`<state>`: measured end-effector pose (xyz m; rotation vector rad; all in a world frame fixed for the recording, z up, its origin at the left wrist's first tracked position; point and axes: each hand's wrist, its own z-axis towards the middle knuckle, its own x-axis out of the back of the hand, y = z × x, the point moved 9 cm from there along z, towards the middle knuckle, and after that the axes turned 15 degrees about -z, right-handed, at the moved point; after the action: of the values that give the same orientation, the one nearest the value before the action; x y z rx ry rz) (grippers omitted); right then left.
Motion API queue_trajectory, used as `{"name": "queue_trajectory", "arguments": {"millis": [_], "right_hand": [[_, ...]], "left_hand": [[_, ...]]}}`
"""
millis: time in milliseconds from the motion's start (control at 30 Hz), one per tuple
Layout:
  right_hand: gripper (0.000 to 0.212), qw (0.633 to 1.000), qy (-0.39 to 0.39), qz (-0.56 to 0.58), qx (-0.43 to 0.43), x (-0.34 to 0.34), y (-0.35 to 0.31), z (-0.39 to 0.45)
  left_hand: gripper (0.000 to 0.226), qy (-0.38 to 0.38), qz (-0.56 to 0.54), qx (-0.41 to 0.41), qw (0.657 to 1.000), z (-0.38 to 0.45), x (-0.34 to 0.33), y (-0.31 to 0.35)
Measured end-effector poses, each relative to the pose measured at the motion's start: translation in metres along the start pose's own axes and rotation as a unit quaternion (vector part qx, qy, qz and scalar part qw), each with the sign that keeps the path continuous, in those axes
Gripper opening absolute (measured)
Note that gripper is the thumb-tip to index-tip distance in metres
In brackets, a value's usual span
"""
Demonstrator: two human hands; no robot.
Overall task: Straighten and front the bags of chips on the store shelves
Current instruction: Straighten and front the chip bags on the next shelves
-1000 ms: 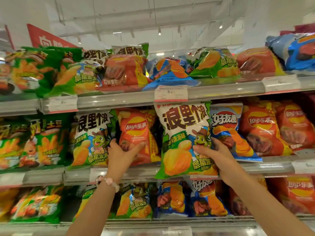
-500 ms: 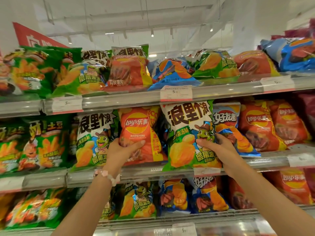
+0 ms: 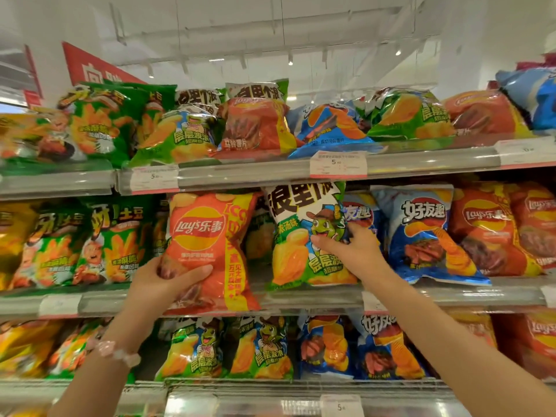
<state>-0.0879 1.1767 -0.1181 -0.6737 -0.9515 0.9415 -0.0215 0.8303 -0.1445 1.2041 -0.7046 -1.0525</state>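
On the middle shelf (image 3: 301, 299), my left hand (image 3: 162, 281) grips the lower left corner of an orange Lay's bag (image 3: 207, 245) that stands upright at the shelf's front lip. My right hand (image 3: 349, 248) is closed on the right side of a green and white frog bag (image 3: 304, 236), which leans a little to the left. A dark gap shows between the two bags. To the right, a blue chip bag (image 3: 427, 233) stands next to my right hand.
The top shelf (image 3: 270, 170) holds slumped green, orange and blue bags. Green fries bags (image 3: 117, 245) fill the middle shelf's left, orange Lay's bags (image 3: 493, 230) its right. More bags stand on the lower shelf (image 3: 210, 383). Price tags (image 3: 338, 164) hang on the rails.
My left hand has pulled the orange Lay's bag forward and to the left, over the spot where a frog bag showed. My right hand moved up the green frog bag, pushing it back.
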Motion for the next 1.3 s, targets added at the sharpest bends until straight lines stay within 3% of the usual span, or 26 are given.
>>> {"name": "queue_trajectory", "arguments": {"millis": [200, 400, 500, 567, 667, 733, 867, 967, 1133, 1200, 1300], "right_hand": [[0.049, 1.0, 0.016, -0.017, -0.01, -0.058, -0.003, 0.014], [0.046, 0.999, 0.011, -0.007, -0.033, -0.091, 0.006, 0.022], [0.056, 0.998, -0.007, -0.03, -0.048, -0.101, 0.012, 0.023], [0.065, 0.998, -0.018, -0.036, -0.057, -0.102, 0.012, 0.024], [0.075, 0.995, -0.047, -0.053, -0.068, -0.101, 0.009, 0.022], [0.079, 0.995, -0.057, -0.041, -0.069, -0.096, 0.004, 0.016], [0.07, 0.997, -0.041, 0.031, -0.051, -0.072, -0.012, -0.011], [0.077, 0.989, -0.068, 0.124, -0.048, -0.052, -0.021, -0.038], [0.098, 0.993, -0.071, 0.082, -0.05, -0.006, -0.021, -0.065], [0.112, 0.994, -0.038, 0.075, -0.065, 0.018, -0.013, -0.066], [0.097, 0.994, -0.002, 0.082, -0.078, 0.049, -0.001, -0.066]], "left_hand": [[0.083, 0.002, -0.018, 0.003, 1.0, -0.006, 0.022, -0.004], [0.063, -0.005, -0.034, -0.011, 0.999, -0.009, 0.021, -0.007], [0.055, -0.014, -0.043, -0.014, 0.999, -0.012, 0.014, -0.007], [0.06, -0.024, -0.051, -0.013, 0.998, -0.015, 0.006, -0.008], [0.085, -0.045, -0.057, -0.006, 0.997, -0.021, -0.011, -0.011], [0.094, -0.062, -0.061, -0.002, 0.996, -0.025, -0.027, -0.011], [0.072, -0.079, -0.073, -0.001, 0.994, -0.033, -0.054, -0.013], [0.073, -0.108, -0.085, -0.009, 0.99, -0.04, -0.08, -0.017], [0.089, -0.167, -0.09, -0.035, 0.981, -0.062, -0.14, -0.015], [0.08, -0.179, -0.082, -0.031, 0.98, -0.068, -0.164, -0.015], [0.084, -0.201, -0.063, -0.032, 0.977, -0.077, -0.196, -0.012]]}}
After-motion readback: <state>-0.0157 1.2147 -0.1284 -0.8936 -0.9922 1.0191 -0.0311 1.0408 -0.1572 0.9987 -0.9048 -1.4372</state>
